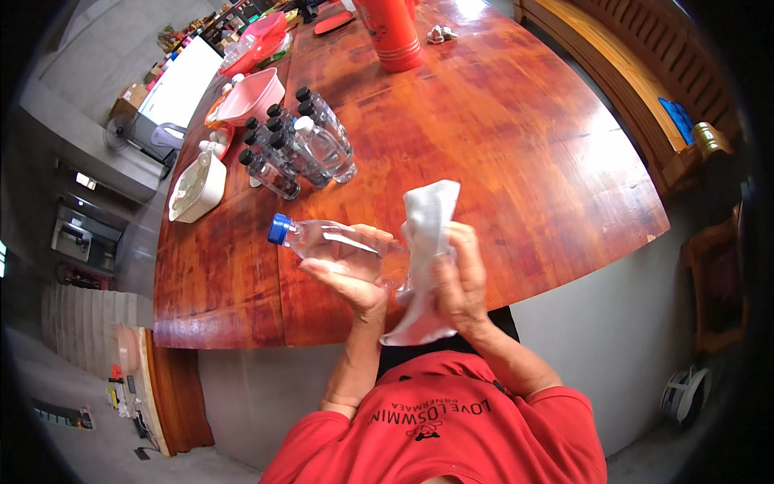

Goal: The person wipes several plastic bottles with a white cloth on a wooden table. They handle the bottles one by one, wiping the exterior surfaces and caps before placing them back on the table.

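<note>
A clear plastic bottle (343, 246) with a blue cap lies tilted across my left hand (355, 278), its cap pointing left. The fingers and thumb curl round the bottle's body from below. In my right hand (462, 278) a white cloth (426, 234) is bunched, its ends hanging above and below the fingers. The cloth is against or right beside the bottle's base; contact there is hard to make out. Both hands are over the table's near edge. Beyond them stands a group of clear bottles (294, 153), most with black caps and one with a white cap.
The glossy reddish wooden table (524, 153) stretches away. Along its left side are a white basket (199, 189) and a pink basket (251, 95). A red cylindrical container (391, 36) stands at the far end. A wooden bench (621, 64) runs along the right.
</note>
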Demonstrator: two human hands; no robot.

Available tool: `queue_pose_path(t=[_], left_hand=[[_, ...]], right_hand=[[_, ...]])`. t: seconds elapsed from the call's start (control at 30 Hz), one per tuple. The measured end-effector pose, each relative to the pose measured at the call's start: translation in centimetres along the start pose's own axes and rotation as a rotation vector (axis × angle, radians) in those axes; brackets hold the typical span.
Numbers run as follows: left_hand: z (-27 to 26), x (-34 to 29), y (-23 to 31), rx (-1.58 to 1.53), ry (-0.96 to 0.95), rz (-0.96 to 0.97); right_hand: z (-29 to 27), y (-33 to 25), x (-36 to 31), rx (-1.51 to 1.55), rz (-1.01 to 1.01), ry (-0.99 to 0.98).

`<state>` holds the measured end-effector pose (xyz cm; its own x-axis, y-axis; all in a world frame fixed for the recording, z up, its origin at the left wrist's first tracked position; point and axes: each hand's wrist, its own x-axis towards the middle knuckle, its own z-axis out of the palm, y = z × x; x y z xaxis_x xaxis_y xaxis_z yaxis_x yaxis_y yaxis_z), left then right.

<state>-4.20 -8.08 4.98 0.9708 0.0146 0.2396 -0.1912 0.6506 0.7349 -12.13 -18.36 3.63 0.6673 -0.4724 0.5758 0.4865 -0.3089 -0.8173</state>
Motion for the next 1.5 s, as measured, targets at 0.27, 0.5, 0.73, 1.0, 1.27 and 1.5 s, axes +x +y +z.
queue_pose_path(t=[0.27,0.5,0.73,1.0,1.27,1.5], left_hand=[[0.0,-0.5,-0.7,-0.019,0.154,0.012],[0.2,-0.5,-0.1,0.304,0.151,-0.209],[-0.9,-0.7,0.2,0.303,0.116,-0.327],[-2.0,-3.9,-1.2,0.435,-0.318,-0.039],[-1.0,-4.1,-1.1,0.430,-0.240,-0.143],[-6.1,-2.5,-3.2,1.055,-0.253,0.188]], right_hand=[[2.9,3.3,-0.5,1.083,0.924,-0.022],[3.1,3.2,-0.9,0.380,0.503,0.173],[2.4,1.6,-0.6,-0.326,-0.309,-0.007],[1.4,1.3,5.1,0.011,0.099,-0.352],[1.1,1.0,6.4,-0.202,-0.377,-0.438],[3.2,-1.5,0.4,-0.574,-0.445,-0.217]])
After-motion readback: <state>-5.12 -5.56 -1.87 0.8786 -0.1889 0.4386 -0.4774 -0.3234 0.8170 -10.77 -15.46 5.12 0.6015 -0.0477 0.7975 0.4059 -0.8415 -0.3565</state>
